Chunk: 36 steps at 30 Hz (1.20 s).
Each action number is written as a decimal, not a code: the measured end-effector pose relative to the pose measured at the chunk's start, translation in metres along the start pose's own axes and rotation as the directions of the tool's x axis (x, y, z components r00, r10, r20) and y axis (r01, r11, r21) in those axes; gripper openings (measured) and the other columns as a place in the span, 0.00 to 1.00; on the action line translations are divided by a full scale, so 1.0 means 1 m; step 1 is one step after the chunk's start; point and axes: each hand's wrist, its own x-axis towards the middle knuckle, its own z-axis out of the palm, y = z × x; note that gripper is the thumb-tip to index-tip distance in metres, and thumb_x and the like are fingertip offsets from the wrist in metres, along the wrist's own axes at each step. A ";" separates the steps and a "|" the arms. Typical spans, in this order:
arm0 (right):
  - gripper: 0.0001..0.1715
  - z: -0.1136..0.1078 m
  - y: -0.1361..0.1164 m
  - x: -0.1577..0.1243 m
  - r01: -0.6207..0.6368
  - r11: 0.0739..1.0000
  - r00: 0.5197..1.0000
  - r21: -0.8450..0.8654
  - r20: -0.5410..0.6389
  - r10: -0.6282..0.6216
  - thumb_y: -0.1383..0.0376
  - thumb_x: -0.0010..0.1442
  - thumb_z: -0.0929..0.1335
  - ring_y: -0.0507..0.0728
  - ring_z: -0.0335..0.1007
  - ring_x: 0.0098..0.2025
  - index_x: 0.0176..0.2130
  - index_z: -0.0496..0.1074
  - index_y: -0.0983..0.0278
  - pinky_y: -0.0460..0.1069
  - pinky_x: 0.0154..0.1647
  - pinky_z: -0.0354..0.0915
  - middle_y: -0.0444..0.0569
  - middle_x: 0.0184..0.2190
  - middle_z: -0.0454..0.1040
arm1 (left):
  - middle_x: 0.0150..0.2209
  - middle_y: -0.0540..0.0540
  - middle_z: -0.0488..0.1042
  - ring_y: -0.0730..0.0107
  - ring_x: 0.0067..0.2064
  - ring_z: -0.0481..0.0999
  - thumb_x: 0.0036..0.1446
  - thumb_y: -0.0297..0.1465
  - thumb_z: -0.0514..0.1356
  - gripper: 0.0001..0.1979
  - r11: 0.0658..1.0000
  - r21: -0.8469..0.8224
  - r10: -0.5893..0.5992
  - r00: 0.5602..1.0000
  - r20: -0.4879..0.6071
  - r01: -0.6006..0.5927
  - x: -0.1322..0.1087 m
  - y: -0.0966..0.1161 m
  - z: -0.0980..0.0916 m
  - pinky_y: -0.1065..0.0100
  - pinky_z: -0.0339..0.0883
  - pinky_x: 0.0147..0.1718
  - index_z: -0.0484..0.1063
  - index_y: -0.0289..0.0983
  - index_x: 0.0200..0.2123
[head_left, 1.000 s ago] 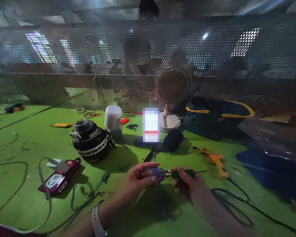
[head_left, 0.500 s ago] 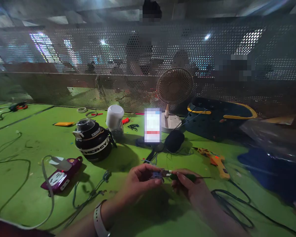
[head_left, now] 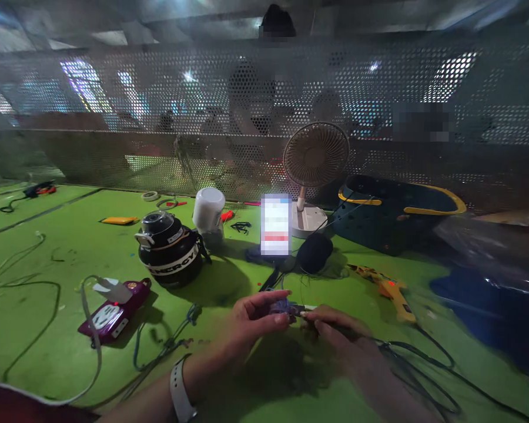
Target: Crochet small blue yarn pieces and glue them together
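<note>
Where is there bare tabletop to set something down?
Bare green table shows between the black jug and the left hand, and between the flat yellow object and purple power strip. It is crowded around the lit screen, dark ball and fan.

- Dim all round, with glare spots piercing the mesh (head_left: 194, 88)!
- The screen (head_left: 276, 223) glows brightest, blocky with pixelation.
- Soft shadow pools on the bench (head_left: 88, 252) below the left hand (head_left: 258, 317).
- The right hand (head_left: 341, 335)? Softened by blur.
- Glints on the plastic (head_left: 485, 252), far right.
- And the edges look stretched, smeary!
</note>
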 end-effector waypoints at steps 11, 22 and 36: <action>0.09 0.001 -0.003 -0.005 -0.074 0.994 0.997 0.077 -0.018 0.075 0.57 0.49 0.76 0.58 0.75 0.32 0.31 0.82 0.58 0.50 0.34 0.71 0.49 0.31 0.81 | 0.35 0.43 0.84 0.69 0.34 0.81 0.39 0.25 0.75 0.25 0.997 -0.049 -0.050 0.999 0.020 0.051 0.004 -0.004 -0.004 0.70 0.73 0.39 0.79 0.36 0.45; 0.12 0.004 -0.009 -0.002 -0.294 0.869 0.953 0.397 0.047 0.300 0.60 0.43 0.79 0.56 0.76 0.28 0.30 0.81 0.62 0.49 0.32 0.71 0.50 0.27 0.81 | 0.34 0.44 0.84 0.71 0.33 0.80 0.42 0.26 0.74 0.16 1.000 -0.003 0.006 1.000 0.003 -0.006 0.007 -0.010 -0.010 0.71 0.71 0.38 0.82 0.37 0.38; 0.09 -0.004 -0.006 -0.002 -0.299 0.867 0.954 0.399 0.120 0.274 0.63 0.45 0.78 0.53 0.73 0.30 0.30 0.82 0.60 0.45 0.32 0.68 0.46 0.30 0.79 | 0.33 0.47 0.84 0.74 0.34 0.80 0.41 0.26 0.74 0.16 1.000 0.013 0.002 0.999 0.053 -0.003 0.003 -0.001 -0.004 0.76 0.71 0.38 0.82 0.38 0.37</action>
